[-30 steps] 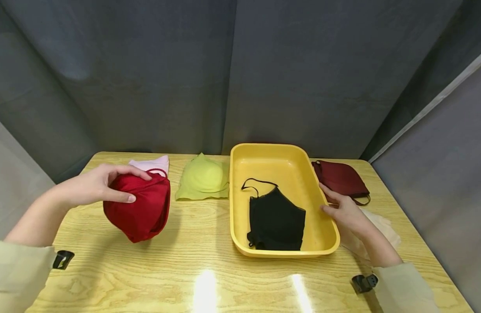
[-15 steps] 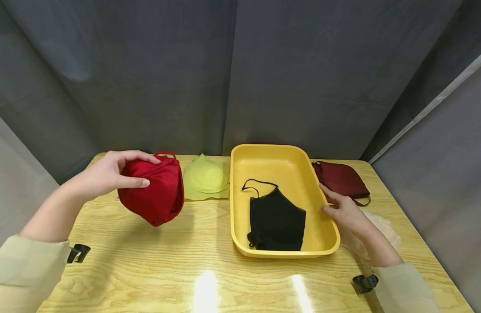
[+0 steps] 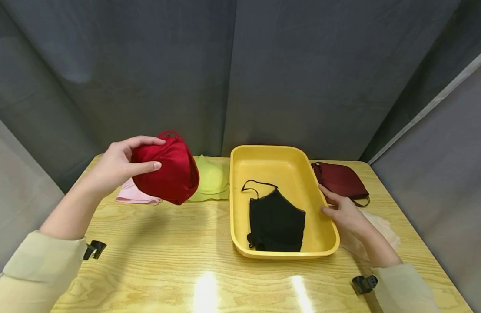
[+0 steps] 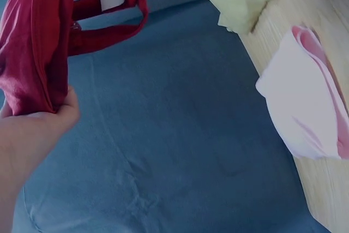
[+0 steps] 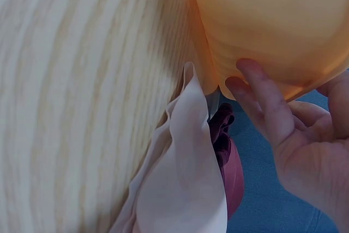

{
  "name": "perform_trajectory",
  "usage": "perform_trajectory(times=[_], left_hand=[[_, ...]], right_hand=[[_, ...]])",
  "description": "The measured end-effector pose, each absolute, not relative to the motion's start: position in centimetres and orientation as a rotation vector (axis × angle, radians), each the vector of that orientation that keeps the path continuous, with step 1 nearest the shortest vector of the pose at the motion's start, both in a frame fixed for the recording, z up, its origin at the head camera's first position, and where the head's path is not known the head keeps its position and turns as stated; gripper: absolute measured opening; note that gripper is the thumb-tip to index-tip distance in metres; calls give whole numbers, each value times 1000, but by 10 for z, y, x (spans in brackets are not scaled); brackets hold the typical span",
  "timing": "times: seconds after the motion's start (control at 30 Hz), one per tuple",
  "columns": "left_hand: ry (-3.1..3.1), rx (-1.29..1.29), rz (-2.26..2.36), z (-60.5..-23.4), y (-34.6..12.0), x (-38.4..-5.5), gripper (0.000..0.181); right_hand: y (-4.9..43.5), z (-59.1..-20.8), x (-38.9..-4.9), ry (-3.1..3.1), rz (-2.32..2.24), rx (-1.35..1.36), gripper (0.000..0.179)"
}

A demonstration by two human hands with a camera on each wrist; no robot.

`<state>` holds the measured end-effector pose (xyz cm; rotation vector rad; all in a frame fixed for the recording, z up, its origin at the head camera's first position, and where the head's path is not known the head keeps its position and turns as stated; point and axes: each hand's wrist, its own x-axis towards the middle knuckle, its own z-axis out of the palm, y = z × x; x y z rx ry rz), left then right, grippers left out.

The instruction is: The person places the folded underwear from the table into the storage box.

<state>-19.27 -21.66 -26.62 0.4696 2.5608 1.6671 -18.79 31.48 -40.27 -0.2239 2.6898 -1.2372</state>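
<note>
My left hand [image 3: 121, 165] grips a folded red bra [image 3: 171, 171] by its side, thumb over the cup, and holds it raised above the table. The bra's strap loop with a white tag sticks out in the left wrist view. Against the right side of a yellow plastic bin [image 3: 237, 208] is my right hand [image 3: 347, 213]. Its thumb and index finger sit at the rim, and other fingers [image 5: 267, 99] touch the outer wall in the right wrist view. A black bra [image 3: 277, 221] with a thin strap lies inside the bin.
Left of the bin lies a yellow-green bra [image 3: 213, 176], partly behind the red one. A pink garment [image 4: 305, 96] is at the table's back left. To the right are a maroon bra [image 3: 340, 179] and a beige garment [image 3: 383, 226]. Grey curtains [image 3: 295, 74] enclose the wooden table [image 3: 162, 265].
My left hand has lifted the red bra and carried it rightward and back, from over the pink garment toward the yellow-green bra. My right hand and the bin have stayed put.
</note>
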Motion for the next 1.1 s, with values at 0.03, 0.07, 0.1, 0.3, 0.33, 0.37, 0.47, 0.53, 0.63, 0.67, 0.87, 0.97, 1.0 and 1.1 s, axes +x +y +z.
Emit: perform_trajectory(times=[0.03,0.07,0.1,0.3,0.33,0.37,0.47,0.53,0.63,0.67,0.87,0.97,1.0,1.1], left_hand=[[2562,467,1684,-265,-214,-193,46],[2562,464,1702,-265,-212,-193,45],[2563,464,1719,-265,-210,-194,45],[2531,485,1865,-265,-195,-196,46],[2521,487,1890,-265,-192,-196,46],[2511,489,1912,-264,-189,-196,46],[2469,490,1980,-262,-179,-196,46],[2446,492,2014,-261,-173,-196,46],[2417,489,2056,-260,-164,-195,46],[2414,486,2061,-260,-162,-196,47],[2381,451,2101,-262,-143,-199,48],[2358,452,2139,-266,-134,-201,48],[2345,458,2156,-267,-130,-202,49],[2303,488,2215,-270,-120,-205,49]], right_hand=[[314,-403,-188,2689,-1240,-223,66],[314,-402,-187,2689,-1243,-225,66],[314,-402,-187,2688,-1245,-228,66],[313,-401,-187,2672,-1259,-224,66],[313,-401,-187,2671,-1258,-221,66],[313,-401,-187,2669,-1257,-218,66],[314,-402,-187,2668,-1256,-212,66],[314,-402,-187,2671,-1254,-216,66],[315,-403,-187,2672,-1258,-217,66],[315,-403,-187,2675,-1258,-218,66],[315,-405,-189,2665,-1295,-211,66],[314,-406,-191,2644,-1317,-203,66],[314,-406,-191,2638,-1323,-202,67],[313,-405,-191,2636,-1327,-198,69]])
